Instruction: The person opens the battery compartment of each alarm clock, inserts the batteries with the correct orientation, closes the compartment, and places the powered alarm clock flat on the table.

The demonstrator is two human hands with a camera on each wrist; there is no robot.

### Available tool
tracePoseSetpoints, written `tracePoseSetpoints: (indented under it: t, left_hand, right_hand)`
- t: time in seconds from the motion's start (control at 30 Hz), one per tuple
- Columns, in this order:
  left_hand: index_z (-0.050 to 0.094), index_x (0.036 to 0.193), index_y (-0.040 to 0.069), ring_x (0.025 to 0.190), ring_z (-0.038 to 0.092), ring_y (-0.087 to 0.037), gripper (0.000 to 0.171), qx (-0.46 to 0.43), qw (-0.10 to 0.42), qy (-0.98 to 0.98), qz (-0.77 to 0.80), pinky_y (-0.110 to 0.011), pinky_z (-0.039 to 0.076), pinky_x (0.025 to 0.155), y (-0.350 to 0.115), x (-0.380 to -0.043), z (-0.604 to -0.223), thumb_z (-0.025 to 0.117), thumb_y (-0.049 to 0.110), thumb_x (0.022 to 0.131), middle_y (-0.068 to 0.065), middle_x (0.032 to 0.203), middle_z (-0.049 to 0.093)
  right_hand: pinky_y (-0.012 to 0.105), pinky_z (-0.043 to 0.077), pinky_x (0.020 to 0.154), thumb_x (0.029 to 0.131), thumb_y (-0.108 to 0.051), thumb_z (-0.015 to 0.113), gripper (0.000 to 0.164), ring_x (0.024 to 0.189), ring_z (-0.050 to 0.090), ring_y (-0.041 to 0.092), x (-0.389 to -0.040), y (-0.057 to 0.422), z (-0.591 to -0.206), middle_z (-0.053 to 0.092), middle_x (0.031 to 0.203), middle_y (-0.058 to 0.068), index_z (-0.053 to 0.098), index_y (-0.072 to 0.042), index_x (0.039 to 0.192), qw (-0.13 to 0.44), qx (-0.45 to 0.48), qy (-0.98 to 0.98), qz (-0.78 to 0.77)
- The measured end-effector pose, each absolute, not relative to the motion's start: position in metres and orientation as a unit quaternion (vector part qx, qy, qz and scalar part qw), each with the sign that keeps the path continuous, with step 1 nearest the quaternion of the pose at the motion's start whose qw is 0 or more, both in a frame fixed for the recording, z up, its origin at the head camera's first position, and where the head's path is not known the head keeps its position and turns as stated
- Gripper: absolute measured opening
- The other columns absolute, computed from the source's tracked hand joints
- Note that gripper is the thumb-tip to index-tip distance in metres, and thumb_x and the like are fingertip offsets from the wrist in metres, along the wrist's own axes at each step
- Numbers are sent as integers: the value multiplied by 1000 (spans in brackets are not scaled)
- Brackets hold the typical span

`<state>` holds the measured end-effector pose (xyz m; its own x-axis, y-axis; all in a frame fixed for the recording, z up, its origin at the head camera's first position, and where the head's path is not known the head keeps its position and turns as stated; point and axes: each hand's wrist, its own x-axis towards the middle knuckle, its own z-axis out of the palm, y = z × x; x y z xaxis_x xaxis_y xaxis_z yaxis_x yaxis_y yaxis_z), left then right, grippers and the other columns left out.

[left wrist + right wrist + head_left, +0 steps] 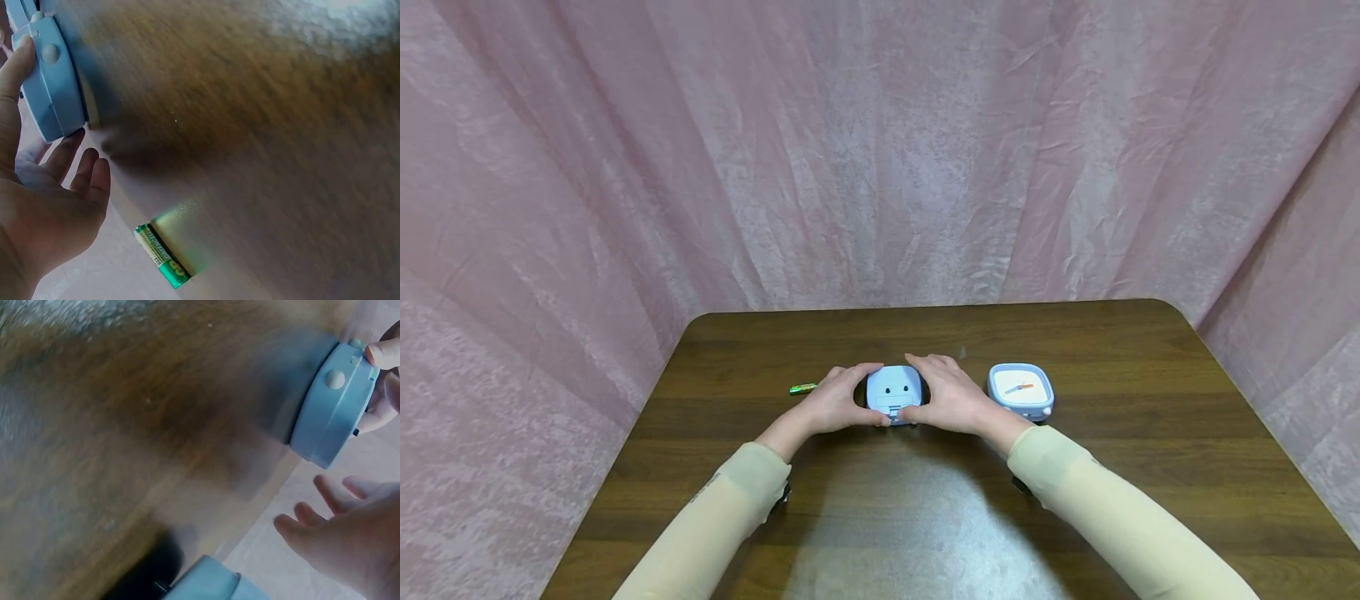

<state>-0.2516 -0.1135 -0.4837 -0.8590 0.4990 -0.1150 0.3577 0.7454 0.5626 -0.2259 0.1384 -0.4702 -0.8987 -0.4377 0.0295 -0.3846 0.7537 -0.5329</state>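
Observation:
A light-blue clock (895, 385) lies back up between both hands, showing two black knobs and a battery cover. My left hand (841, 402) holds its left side, thumb at the near edge and fingers at the far edge. On the other side my right hand (953, 398) spans the clock in the same way, its thumb over the battery cover's tab. The right wrist view shows the clock's side (328, 406) with a round white foot, and lower fingers of the right hand (350, 537) spread apart from it. Near the left hand lies a green battery (162, 256).
A second light-blue clock (1021, 390) sits face up by the right forearm, with a white dial and an orange hand. Everything rests on a brown wooden table (880, 533). Pink curtains (880, 167) hang behind the table's far edge and along its sides.

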Motion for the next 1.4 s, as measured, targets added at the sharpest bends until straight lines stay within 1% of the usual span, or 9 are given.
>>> tracePoseSetpoints:
  t: [0.1, 0.17, 0.33, 0.47, 0.67, 0.93, 1.17, 1.4]
  left_hand:
    - [40, 158, 22, 134, 40, -28, 102, 232, 129, 926, 270, -50, 42, 105, -114, -251, -483, 84, 63, 75, -1, 155, 47]
    - [40, 158, 22, 133, 41, -28, 102, 232, 130, 926, 269, -50, 42, 104, -114, -251, -482, 84, 63, 75, -1, 154, 48]
    - [40, 158, 23, 133, 40, -27, 102, 228, 134, 926, 270, -49, 42, 104, -114, -250, -481, 84, 62, 75, 0, 153, 48]
    - [40, 158, 22, 134, 40, -28, 102, 226, 137, 925, 272, -49, 41, 105, -113, -249, -479, 83, 63, 76, 0, 154, 47]
    - [40, 158, 22, 136, 39, -29, 102, 225, 142, 923, 276, -50, 40, 106, -113, -249, -479, 83, 64, 76, -1, 154, 47]
    - [40, 158, 21, 136, 39, -28, 103, 224, 142, 924, 277, -49, 40, 106, -113, -252, -480, 83, 65, 74, 0, 154, 47]
    - [40, 158, 22, 135, 39, -28, 102, 223, 141, 925, 275, -48, 40, 106, -113, -253, -482, 83, 64, 75, 0, 153, 47]
    - [40, 157, 21, 135, 39, -29, 102, 224, 142, 925, 271, -48, 40, 106, -114, -253, -481, 83, 64, 75, -1, 153, 48]
  right_hand:
    - [59, 29, 114, 87, -51, 76, 83, 147, 31, 33, -224, 138, -466, 50, 152, 7, 46, -13, 155, 10, -237, 935, -263]
    - [59, 30, 113, 89, -47, 76, 74, 144, 35, 32, -223, 138, -464, 54, 147, 6, 53, -13, 150, -15, -250, 934, -256]
    - [51, 36, 110, 91, -37, 76, 50, 131, 47, 28, -219, 133, -459, 66, 129, 3, 68, -13, 134, -67, -290, 928, -225]
    - [48, 39, 106, 91, -32, 77, 37, 123, 51, 27, -215, 128, -458, 69, 118, 0, 74, -15, 124, -89, -318, 924, -192]
    - [47, 42, 102, 90, -27, 79, 27, 115, 54, 25, -211, 122, -462, 72, 111, -2, 79, -15, 114, -122, -350, 914, -163]
    - [43, 46, 92, 86, -24, 82, 14, 103, 56, 23, -211, 114, -468, 71, 95, -4, 83, -16, 97, -181, -367, 903, -132]
    - [41, 45, 89, 83, -23, 84, 12, 100, 56, 23, -209, 110, -469, 71, 91, -4, 84, -18, 94, -193, -357, 906, -121]
    - [42, 45, 87, 84, -21, 84, 9, 99, 55, 24, -210, 108, -470, 70, 90, -3, 84, -17, 92, -196, -354, 906, -120]
